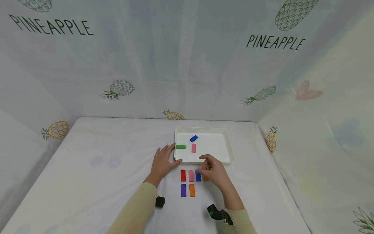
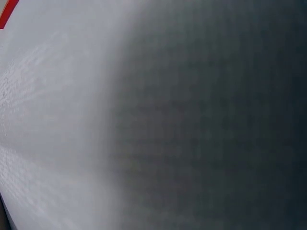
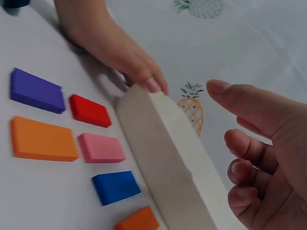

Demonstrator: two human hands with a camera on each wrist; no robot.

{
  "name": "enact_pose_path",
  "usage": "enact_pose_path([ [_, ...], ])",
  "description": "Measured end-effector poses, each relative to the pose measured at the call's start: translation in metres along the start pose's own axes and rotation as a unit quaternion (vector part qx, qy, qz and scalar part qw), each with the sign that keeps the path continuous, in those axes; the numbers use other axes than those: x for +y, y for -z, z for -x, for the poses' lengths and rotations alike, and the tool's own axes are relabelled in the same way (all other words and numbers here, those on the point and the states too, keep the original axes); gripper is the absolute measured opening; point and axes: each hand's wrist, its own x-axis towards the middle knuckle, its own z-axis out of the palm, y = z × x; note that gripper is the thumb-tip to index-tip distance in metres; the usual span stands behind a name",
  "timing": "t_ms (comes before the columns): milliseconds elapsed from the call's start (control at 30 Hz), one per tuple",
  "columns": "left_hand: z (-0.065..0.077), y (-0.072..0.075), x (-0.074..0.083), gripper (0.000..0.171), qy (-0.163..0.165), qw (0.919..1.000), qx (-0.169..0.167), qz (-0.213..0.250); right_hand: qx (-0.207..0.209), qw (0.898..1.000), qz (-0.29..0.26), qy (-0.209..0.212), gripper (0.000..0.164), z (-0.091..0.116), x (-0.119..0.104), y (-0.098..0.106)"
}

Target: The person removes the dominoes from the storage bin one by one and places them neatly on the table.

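A white tray (image 1: 214,144) has a blue block (image 1: 193,138), a green block (image 1: 180,147) and a pink block (image 1: 193,148) lying in it. My left hand (image 1: 163,162) touches the tray's left side and front-left corner, fingers spread and fairly straight. Over the tray's front edge hovers my right hand (image 1: 214,169), thumb and forefinger apart, other fingers loosely curled, holding nothing. Beneath it, partly covered in the head view, lie a blue block (image 3: 116,187) and an orange block (image 3: 137,220). Left of these are a red block (image 1: 183,175) and a pink block (image 1: 191,175).
Nearer the person, a purple block (image 1: 183,190) and another orange block (image 1: 192,190) lie on the white-covered table (image 1: 117,191). Pineapple-printed cloth (image 1: 190,58) hangs behind. The left wrist view is mostly dark blur, with a red block's edge (image 2: 6,12) in its corner.
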Motion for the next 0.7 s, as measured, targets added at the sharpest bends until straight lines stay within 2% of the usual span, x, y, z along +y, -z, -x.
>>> enact_pose_path([
  [300, 0.0, 0.001, 0.002, 0.085, 0.004, 0.9999, -0.01, 0.003, 0.023, 1.0, 0.003, 0.002, 0.047, -0.036, 0.002, 0.005],
  [700, -0.001, -0.001, -0.001, 0.086, 0.004, 0.9999, -0.005, -0.008, -0.005, 1.0, -0.01, -0.017, 0.046, -0.067, 0.018, -0.002],
])
